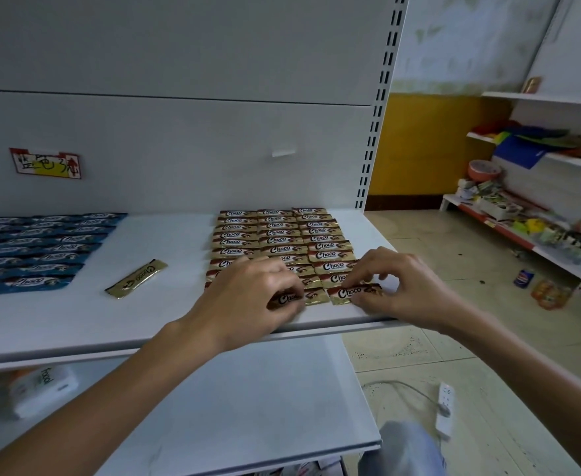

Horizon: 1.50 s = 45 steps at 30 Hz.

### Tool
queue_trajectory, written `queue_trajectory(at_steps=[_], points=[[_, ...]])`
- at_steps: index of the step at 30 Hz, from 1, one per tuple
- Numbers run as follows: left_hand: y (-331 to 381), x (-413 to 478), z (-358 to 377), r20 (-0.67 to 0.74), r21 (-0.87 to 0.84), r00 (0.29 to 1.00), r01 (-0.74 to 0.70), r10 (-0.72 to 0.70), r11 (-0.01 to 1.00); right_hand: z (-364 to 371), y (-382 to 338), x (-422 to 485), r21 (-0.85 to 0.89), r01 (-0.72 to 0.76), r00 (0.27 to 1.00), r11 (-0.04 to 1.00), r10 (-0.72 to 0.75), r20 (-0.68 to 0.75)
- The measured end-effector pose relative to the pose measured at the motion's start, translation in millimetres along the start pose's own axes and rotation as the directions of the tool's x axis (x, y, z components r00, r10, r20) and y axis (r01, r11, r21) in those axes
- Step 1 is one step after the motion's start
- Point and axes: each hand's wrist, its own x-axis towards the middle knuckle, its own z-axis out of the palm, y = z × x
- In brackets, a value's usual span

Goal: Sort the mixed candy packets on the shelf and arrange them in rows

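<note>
On the white shelf (pixel 165 304), gold Choco packets (pixel 278 240) lie in three neat columns at the right. Blue Choco packets (pixel 42 249) lie in rows at the left. One gold packet (pixel 136 279) lies alone and slanted between the two groups. My left hand (pixel 247 297) pinches a gold packet (pixel 287 298) at the front of the middle column. My right hand (pixel 405 286) pinches another gold packet (pixel 352 293) at the front of the right column, close to the shelf's front edge.
A lower shelf (pixel 265 400) juts out below, with a white "food" box (pixel 42 386) under the upper shelf at left. A power strip (pixel 445 410) and cable lie on the tiled floor at right. Cluttered shelves (pixel 536 235) stand at far right.
</note>
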Motion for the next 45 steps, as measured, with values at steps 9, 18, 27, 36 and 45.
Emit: queue_trajectory(at_steps=[9,18,27,36,45], points=[[-3,2,1,0.013,-0.019,1.000,0.003,-0.003,1.000,3,0,4,0.015,0.011,1.000,1.000,-0.011,0.004],[-5,0,1,0.020,-0.048,1.000,0.003,-0.002,0.999,2,-3,4,0.041,0.003,1.000,0.999,-0.004,0.014],[-17,-13,-11,-0.029,-0.104,0.997,0.066,-0.069,0.992,2,0,3,0.035,0.013,1.000,0.999,-0.013,0.019],[-74,-48,-59,-0.096,0.031,0.922,0.379,-0.374,0.925,30,-45,48,0.002,0.146,0.989,0.989,-0.146,-0.025],[-94,-84,-75,-0.050,-0.019,0.813,0.580,-0.580,0.815,102,-105,110,-0.045,0.395,0.909,0.918,-0.383,0.164]])
